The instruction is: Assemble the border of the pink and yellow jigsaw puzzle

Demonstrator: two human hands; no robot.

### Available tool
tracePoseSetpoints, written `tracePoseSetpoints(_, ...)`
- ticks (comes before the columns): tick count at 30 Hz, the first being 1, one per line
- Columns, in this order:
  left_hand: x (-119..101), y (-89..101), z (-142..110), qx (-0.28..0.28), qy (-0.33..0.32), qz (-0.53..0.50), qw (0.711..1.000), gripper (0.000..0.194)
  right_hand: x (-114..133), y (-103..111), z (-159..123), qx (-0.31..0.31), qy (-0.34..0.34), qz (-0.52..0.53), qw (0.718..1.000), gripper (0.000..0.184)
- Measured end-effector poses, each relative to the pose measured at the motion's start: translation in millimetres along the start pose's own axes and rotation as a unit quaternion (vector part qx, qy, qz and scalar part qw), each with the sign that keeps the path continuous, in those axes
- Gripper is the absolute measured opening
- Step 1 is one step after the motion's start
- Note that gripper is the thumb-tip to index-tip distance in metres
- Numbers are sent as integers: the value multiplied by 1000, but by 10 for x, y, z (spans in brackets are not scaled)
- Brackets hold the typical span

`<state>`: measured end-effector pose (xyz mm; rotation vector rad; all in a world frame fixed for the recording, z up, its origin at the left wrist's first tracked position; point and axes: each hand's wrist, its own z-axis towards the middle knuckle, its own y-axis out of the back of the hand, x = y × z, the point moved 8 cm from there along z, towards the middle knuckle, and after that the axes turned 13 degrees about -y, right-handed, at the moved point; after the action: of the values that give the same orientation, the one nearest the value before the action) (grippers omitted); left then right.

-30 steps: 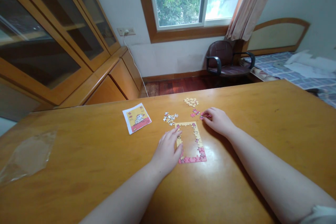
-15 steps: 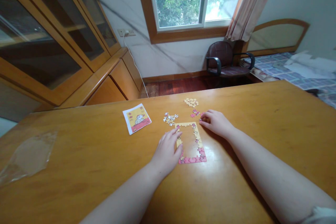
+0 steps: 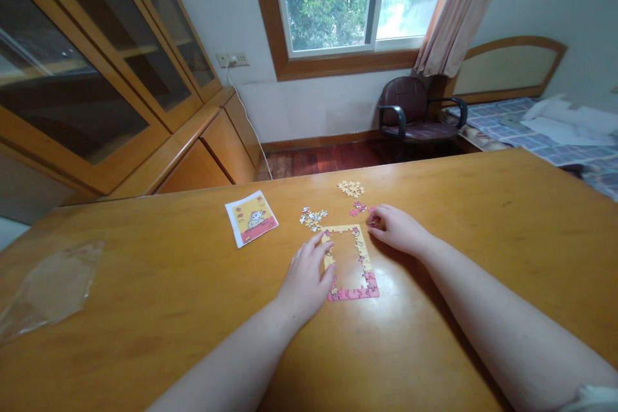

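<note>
A puzzle border (image 3: 355,294) of joined pieces, yellow at the top and pink along the bottom, lies on the wooden table around a bare middle. My left hand (image 3: 308,273) rests over its left side with fingers spread, covering part of that edge. Just right of the border's upper corner, my right hand (image 3: 396,227) is closed, thumb and fingers pinching a small pink puzzle piece (image 3: 371,224) low over the tabletop. Pink loose pieces (image 3: 358,208) lie beside those fingertips. Farther off are a pile of yellow pieces (image 3: 351,188) and a pile of white-patterned pieces (image 3: 313,217).
A printed reference picture (image 3: 252,219) lies left of the piles. A clear plastic bag (image 3: 55,283) is at the table's left. Beyond the far table edge stand an armchair (image 3: 408,109) and a bed (image 3: 506,116); a glass-doored cabinet (image 3: 159,135) is at left.
My right hand's fingers have drawn in slightly at the pink pieces. My left hand stays on the border's left side, and the piles look the same.
</note>
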<state>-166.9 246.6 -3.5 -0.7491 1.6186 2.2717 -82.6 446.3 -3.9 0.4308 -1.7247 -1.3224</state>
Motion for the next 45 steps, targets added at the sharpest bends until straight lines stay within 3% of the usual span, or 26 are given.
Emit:
tracePoseSetpoints(9,1,-13,1,6,-1,0,1000,39,-178,-122,54,57,-51,30,997,11)
tracePoseSetpoints(17,9,-11,2,2,-2,-4,1000,38,-108,-111,-22,91,-40,43,994,13)
tracePoseSetpoints(26,-1,-11,10,0,-10,-4,1000,38,-77,-100,-31,113,-56,189,974,12)
tracePoseSetpoints(30,1,-5,21,-8,-7,-10,1000,35,50,-56,-100,69,-68,261,961,16)
tracePoseSetpoints(36,-26,18,53,-8,-2,-86,996,21,498,-260,-364,140,-45,324,935,15)
tracePoseSetpoints(45,-2,11,60,-17,8,-96,995,16,667,-280,-446,114,21,273,955,6)
